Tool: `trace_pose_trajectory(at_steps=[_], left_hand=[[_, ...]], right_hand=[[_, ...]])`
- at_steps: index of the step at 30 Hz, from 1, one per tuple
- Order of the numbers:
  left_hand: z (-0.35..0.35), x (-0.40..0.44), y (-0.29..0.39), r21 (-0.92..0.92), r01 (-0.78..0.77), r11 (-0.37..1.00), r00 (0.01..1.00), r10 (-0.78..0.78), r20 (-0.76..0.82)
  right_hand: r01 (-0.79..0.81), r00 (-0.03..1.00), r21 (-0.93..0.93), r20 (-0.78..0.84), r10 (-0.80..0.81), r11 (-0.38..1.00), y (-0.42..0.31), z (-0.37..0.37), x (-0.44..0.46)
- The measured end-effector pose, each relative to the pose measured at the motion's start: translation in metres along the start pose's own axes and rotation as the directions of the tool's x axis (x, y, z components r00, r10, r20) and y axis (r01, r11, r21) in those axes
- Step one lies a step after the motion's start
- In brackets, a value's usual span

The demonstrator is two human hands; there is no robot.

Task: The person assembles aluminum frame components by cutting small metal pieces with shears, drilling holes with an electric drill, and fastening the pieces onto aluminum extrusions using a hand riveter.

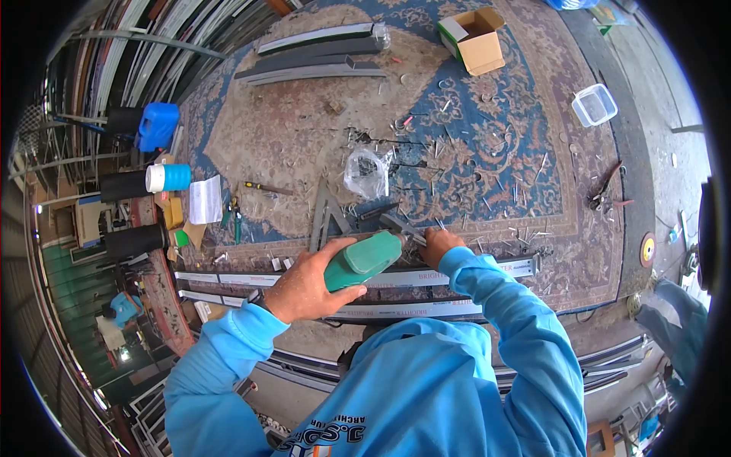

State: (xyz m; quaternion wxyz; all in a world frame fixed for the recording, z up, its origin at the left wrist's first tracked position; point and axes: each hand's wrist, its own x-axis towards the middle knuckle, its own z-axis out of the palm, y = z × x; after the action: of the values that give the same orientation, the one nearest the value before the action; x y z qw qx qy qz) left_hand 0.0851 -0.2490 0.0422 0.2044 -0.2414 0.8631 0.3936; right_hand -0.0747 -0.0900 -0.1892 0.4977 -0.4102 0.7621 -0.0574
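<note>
My left hand [301, 286] is wrapped round a green power tool [365, 259], which looks like a cordless drill seen from its battery end. Its dark front points right, toward my right hand. My right hand [440, 245] has its fingers closed at the end of a short grey metal piece [400, 227]; the fingertips are partly hidden. Below both hands lie long aluminium profiles [411, 277] with printed film, side by side across the carpet. A metal set square [326, 215] rests just beyond the green tool.
Screws and metal scraps litter the patterned carpet [525, 190]. Around it are a plastic bag [365, 174], a screwdriver [268, 187], pliers [607, 185], an open cardboard box [481, 52], a clear tub [594, 105] and more profiles [312, 68]. A blue jerrycan [158, 126] stands left.
</note>
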Motion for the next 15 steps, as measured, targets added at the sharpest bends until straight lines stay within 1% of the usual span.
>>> trace_pose_trajectory(at_steps=[3, 8, 15], left_hand=[[-0.0008, -0.0013, 0.0041, -0.012, 0.001, 1.0, 1.0, -0.001, -0.01], [0.001, -0.0001, -0.0003, -0.018, -0.014, 1.0, 0.999, 0.014, -0.031], [0.0013, 0.0009, -0.001, -0.055, 0.012, 0.998, 1.0, -0.014, -0.027]], right_hand=[[-0.01, 1.0, 0.028, -0.002, 0.01, 1.0, -0.0026, -0.0022, -0.0026], [-0.007, 1.0, 0.024, -0.005, 0.007, 1.0, -0.003, -0.002, -0.0021], [-0.002, 1.0, 0.014, -0.001, 0.002, 1.0, 0.0023, 0.0034, 0.0051]])
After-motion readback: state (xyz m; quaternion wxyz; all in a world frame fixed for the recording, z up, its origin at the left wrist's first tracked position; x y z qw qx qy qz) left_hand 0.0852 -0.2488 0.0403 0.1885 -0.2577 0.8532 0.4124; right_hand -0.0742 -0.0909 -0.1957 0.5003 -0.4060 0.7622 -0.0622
